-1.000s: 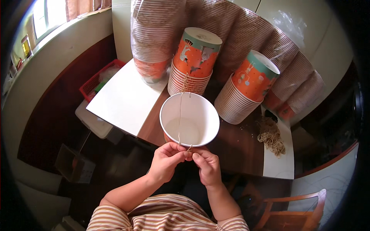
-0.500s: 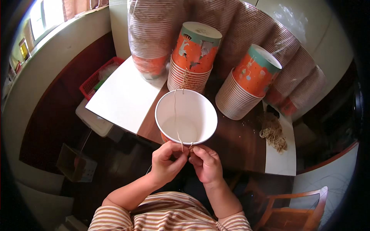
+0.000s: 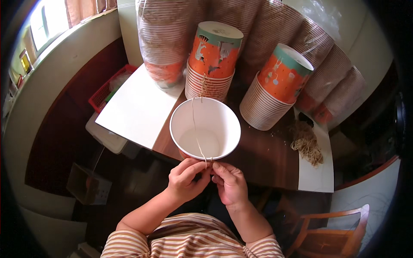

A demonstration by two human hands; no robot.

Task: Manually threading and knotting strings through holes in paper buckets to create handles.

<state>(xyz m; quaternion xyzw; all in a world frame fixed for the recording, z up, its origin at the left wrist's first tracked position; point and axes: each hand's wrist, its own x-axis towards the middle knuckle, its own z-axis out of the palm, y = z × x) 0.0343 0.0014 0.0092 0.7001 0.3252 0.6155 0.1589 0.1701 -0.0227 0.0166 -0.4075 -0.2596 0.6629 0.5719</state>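
In front of me stands a paper bucket (image 3: 223, 118), white inside, with its open top facing up. A thin tan string (image 3: 194, 121) runs across its mouth from the far rim to the near rim. My left hand (image 3: 186, 178) is closed, pinching the string just at the near rim. Close beside it, my right hand (image 3: 231, 182) pinches at the same spot, where a short loop of string comes through the rim. The fingertips of both hands almost meet there, and the string's end between them is hidden.
Two upside-down stacks of orange and green buckets, a left stack (image 3: 215, 56) and a right stack (image 3: 279, 81), stand behind. Plastic-wrapped bucket stacks (image 3: 165, 38) line the back. A bundle of string (image 3: 307, 146) lies right. A wooden chair (image 3: 331, 236) stands lower right.
My fingers have drawn slightly closer together at the near rim, and the string slants more toward them. The whole view has shifted a little. Both hands keep their pinch.
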